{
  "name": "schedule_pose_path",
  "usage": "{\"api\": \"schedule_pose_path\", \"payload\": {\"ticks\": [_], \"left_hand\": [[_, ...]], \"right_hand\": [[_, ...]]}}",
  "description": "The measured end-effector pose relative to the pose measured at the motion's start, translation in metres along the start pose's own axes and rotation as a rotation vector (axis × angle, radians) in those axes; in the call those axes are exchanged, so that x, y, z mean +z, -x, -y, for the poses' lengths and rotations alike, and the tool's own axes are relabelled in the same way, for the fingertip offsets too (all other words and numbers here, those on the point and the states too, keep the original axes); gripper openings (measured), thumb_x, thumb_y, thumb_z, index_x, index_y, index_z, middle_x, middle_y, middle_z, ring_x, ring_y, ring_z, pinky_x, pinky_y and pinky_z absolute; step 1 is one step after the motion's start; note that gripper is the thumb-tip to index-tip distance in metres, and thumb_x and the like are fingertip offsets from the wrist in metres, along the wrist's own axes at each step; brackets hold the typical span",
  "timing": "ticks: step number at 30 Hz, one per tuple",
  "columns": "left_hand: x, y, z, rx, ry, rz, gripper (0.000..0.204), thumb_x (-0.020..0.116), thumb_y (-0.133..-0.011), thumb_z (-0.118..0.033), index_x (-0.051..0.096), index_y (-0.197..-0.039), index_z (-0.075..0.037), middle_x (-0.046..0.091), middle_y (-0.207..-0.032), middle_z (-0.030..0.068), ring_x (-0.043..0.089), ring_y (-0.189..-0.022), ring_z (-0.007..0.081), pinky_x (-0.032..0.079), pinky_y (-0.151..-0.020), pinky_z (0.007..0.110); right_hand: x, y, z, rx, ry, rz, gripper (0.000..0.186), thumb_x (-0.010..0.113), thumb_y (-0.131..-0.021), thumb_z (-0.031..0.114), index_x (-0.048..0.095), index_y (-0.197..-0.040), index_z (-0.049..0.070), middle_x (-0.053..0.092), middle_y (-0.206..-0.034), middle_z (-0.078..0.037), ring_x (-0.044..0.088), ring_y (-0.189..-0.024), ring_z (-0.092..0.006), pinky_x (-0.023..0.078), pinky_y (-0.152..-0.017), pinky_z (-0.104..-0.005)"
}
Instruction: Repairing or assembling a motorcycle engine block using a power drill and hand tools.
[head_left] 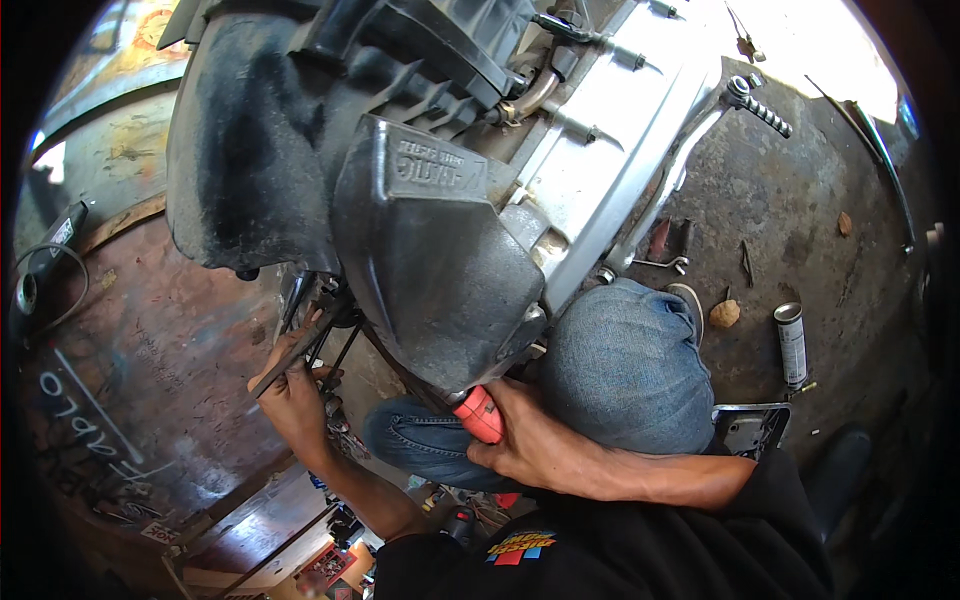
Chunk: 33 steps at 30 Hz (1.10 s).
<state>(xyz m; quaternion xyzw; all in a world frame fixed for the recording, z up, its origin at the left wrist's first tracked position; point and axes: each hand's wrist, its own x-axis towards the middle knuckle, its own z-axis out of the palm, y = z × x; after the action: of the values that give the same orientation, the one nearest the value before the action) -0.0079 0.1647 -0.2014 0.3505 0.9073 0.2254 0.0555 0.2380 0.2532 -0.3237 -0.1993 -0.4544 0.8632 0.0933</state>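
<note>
Much stained floor (810,230) opens right, brown panel (170,320) left; your left hand (296,400) grips a dark strip (272,379), right hand (525,440) a red handle (480,415).

Right fingers (487,455) around a red handle (479,414) beside a black cover (430,270), left fingers (298,380) at a dark strip (298,350).

A cylindrical can (791,350) rests on the stained grey floor (810,215) near a curled dry leaf (725,314), as white scrawl marks a reddish-brown surface (205,335) at left.
</note>
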Motion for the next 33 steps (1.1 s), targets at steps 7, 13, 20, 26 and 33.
{"api": "schedule_pose_path", "payload": {"ticks": [7,13,20,26,33], "left_hand": [[-0.001,0.000,0.001,-0.014,-0.045,0.014,0.035,0.058,-0.108,-0.024,0.069,-0.119,0.007,0.066,-0.094,0.0086,0.057,-0.070,0.0096,0.059,-0.058,0.028],[0.007,0.001,-0.007,0.022,-0.002,-0.060,0.029,0.063,-0.103,-0.018,0.070,-0.106,0.010,0.064,-0.074,0.0058,0.059,-0.060,0.0082,0.055,-0.052,0.028],[0.010,0.002,-0.004,0.027,-0.023,-0.110,0.023,0.063,-0.100,-0.011,0.071,-0.106,0.010,0.063,-0.071,0.0063,0.062,-0.058,0.0100,0.055,-0.052,0.028],[0.010,0.001,-0.009,0.033,0.001,-0.102,0.020,0.060,-0.096,-0.003,0.072,-0.107,0.009,0.063,-0.071,0.0061,0.061,-0.058,0.0097,0.055,-0.051,0.029],[0.001,0.000,-0.006,0.013,-0.052,0.017,0.034,0.061,-0.105,-0.022,0.071,-0.114,0.010,0.071,-0.097,0.0140,0.068,-0.083,0.0174,0.062,-0.058,0.031]], "right_hand": [[-0.001,0.000,0.000,0.060,0.041,0.005,0.053,0.082,-0.078,0.007,0.057,-0.124,-0.006,0.065,-0.112,-0.028,0.067,-0.106,-0.0411,0.052,-0.091,-0.0461],[0.003,-0.002,-0.005,-0.026,0.022,-0.047,0.054,0.082,-0.078,0.006,0.057,-0.124,-0.007,0.066,-0.112,-0.028,0.067,-0.106,-0.0404,0.053,-0.092,-0.0449],[0.013,-0.005,-0.018,0.053,0.010,-0.007,0.059,0.081,-0.080,0.006,0.055,-0.132,-0.005,0.063,-0.123,-0.027,0.062,-0.117,-0.0386,0.048,-0.102,-0.0441],[0.015,-0.005,-0.020,0.068,0.023,0.014,0.061,0.079,-0.081,0.005,0.053,-0.135,-0.003,0.062,-0.126,-0.026,0.060,-0.120,-0.0374,0.046,-0.106,-0.0440],[0.011,-0.001,-0.019,0.005,-0.004,0.004,0.062,0.077,-0.081,0.003,0.051,-0.136,-0.004,0.061,-0.126,-0.026,0.059,-0.120,-0.0373,0.045,-0.106,-0.0443]]}}
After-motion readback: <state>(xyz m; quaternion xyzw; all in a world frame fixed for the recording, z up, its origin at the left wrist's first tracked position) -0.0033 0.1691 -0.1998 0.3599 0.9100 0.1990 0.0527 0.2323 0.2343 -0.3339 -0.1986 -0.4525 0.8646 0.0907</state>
